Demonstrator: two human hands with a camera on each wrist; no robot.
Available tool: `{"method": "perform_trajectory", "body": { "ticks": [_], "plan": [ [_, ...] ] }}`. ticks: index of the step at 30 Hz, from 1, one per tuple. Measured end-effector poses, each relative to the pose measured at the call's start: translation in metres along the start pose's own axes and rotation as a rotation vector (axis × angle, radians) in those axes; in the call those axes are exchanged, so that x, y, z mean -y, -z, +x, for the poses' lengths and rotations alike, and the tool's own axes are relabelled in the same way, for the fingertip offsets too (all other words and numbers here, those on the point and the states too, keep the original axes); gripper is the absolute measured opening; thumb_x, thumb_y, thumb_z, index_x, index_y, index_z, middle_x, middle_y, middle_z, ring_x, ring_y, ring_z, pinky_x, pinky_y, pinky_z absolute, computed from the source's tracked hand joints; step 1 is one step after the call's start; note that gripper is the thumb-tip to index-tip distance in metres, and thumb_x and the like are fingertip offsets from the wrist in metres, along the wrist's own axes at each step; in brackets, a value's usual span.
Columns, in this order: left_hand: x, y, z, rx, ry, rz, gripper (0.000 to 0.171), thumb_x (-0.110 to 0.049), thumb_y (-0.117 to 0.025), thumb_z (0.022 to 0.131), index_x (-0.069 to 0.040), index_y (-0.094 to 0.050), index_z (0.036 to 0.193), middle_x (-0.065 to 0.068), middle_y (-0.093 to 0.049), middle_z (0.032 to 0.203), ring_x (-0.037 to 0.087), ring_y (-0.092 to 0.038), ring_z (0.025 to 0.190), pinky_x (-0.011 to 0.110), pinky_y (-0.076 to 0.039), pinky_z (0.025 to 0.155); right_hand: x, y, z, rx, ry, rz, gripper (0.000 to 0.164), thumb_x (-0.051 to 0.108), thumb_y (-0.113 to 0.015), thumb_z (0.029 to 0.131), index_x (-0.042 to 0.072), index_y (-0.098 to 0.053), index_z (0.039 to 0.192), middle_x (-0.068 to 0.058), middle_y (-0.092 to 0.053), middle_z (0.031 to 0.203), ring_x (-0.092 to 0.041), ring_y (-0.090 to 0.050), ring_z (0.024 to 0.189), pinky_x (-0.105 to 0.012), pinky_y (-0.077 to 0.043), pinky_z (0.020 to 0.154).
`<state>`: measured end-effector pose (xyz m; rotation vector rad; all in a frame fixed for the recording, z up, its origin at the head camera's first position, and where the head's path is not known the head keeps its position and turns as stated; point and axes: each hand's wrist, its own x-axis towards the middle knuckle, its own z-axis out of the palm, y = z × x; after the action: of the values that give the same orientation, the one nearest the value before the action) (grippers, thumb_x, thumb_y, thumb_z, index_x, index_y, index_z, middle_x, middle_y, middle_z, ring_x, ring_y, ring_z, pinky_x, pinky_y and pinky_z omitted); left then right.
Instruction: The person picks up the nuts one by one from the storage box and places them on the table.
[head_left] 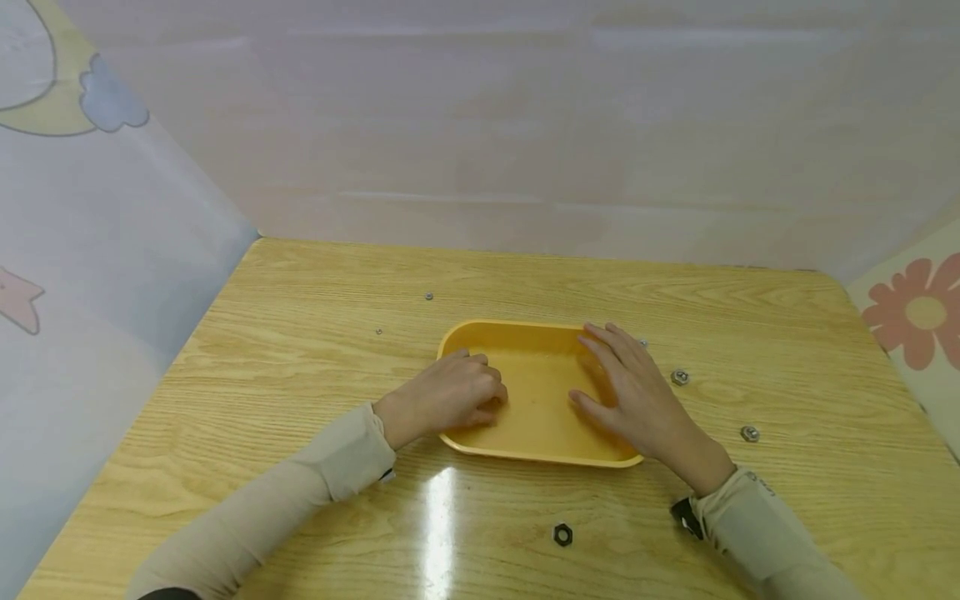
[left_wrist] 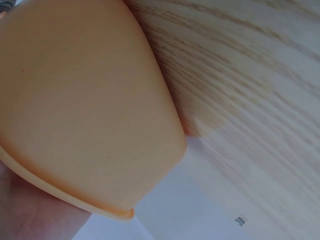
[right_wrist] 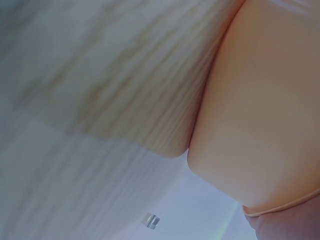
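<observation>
A yellow tray (head_left: 536,392) with rounded corners lies on the wooden table, its visible floor bare. My left hand (head_left: 461,390) reaches over the tray's left end, fingers bent inside it; whether they hold anything is hidden. Over the right end, my right hand (head_left: 637,400) has its fingers extended and spread, thumb above the tray's inside. In the left wrist view the tray's outer wall (left_wrist: 100,100) fills the left side, with part of the left hand (left_wrist: 40,210) beyond the rim. The right wrist view shows the tray wall (right_wrist: 260,110) and a bit of the right hand (right_wrist: 290,222).
A dark hex nut (head_left: 562,534) lies in front of the tray. Two silver nuts, one nearer the tray (head_left: 679,377) and another nut (head_left: 750,433), lie to the right. Small nuts (head_left: 429,296) sit at the back left. Walls with printed pictures enclose the table (head_left: 300,333).
</observation>
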<state>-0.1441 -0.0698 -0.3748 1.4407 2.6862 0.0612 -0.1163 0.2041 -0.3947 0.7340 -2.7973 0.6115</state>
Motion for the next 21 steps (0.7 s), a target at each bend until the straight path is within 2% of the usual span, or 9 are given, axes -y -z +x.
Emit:
{"method": "perform_trajectory", "body": {
  "ticks": [11,21],
  "plan": [
    [-0.0005,0.0003,0.0,0.034,0.002,-0.031,0.008,-0.032,-0.076,0.086,-0.025,-0.078,0.092,-0.011,-0.071,0.097,0.011,-0.053,0.084,0.021,-0.039,0.071,0.0,0.0001,0.0001,0.01,-0.005,-0.001,0.072,0.027,-0.076,0.086,0.0,-0.045,0.145,-0.018,-0.039,0.153,-0.044,-0.029,0.144,-0.069,-0.027,0.112],
    [-0.0013,0.0009,0.0009,0.028,-0.002,-0.013,0.008,-0.032,-0.075,0.088,-0.024,-0.076,0.086,-0.008,-0.066,0.084,0.011,-0.045,0.076,0.021,-0.033,0.067,0.0007,0.0003,0.0,0.005,0.003,-0.001,0.072,0.026,-0.076,0.086,0.0,-0.045,0.145,-0.019,-0.039,0.153,-0.044,-0.029,0.144,-0.069,-0.027,0.112]
  ]
}}
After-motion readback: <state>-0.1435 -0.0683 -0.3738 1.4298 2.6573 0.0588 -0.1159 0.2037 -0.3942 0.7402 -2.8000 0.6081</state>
